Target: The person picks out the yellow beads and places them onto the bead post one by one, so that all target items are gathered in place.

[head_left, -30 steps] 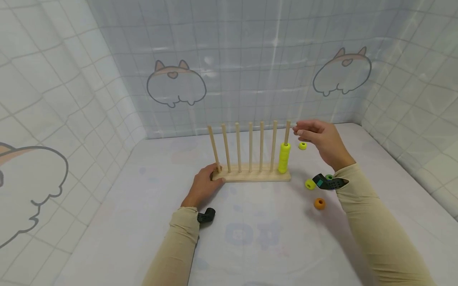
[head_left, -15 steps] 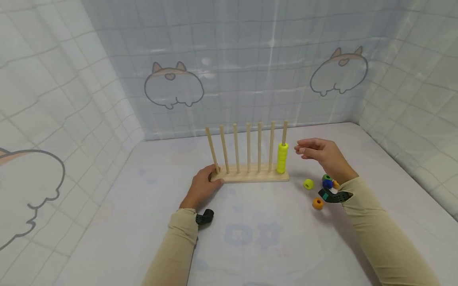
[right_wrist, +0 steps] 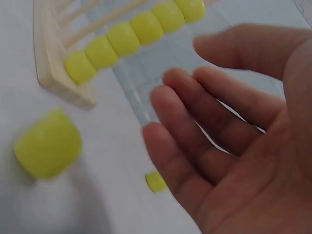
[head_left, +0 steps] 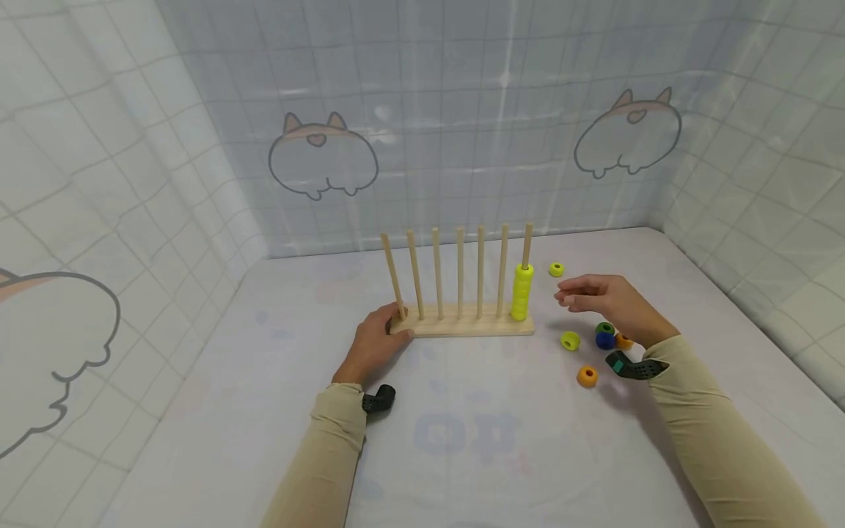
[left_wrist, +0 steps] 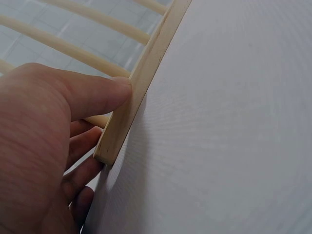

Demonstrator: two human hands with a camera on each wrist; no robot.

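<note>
A wooden peg rack (head_left: 462, 327) with several upright pegs stands on the table. On its rightmost peg sits a stack of yellow beads (head_left: 521, 293); the other pegs are bare. My left hand (head_left: 376, 341) grips the rack's left end, the thumb (left_wrist: 109, 95) along the front edge and the fingers behind. Right of the rack my right hand (head_left: 610, 302) hovers with loosely bent fingers and nothing in it, as the right wrist view shows. Below it lies a loose yellow bead (head_left: 571, 341), and another yellow bead (head_left: 557, 270) lies farther back.
A green bead (head_left: 604, 329), a blue bead (head_left: 605, 341) and an orange bead (head_left: 623, 342) cluster under the right wrist. One more orange bead (head_left: 587, 377) lies nearer the front. White tile-patterned sheeting (head_left: 422, 147) rises behind and at both sides.
My right hand has moved down and to the right, away from the rightmost peg. The rear yellow bead, hidden half a second ago, shows again. My left hand stays on the rack.
</note>
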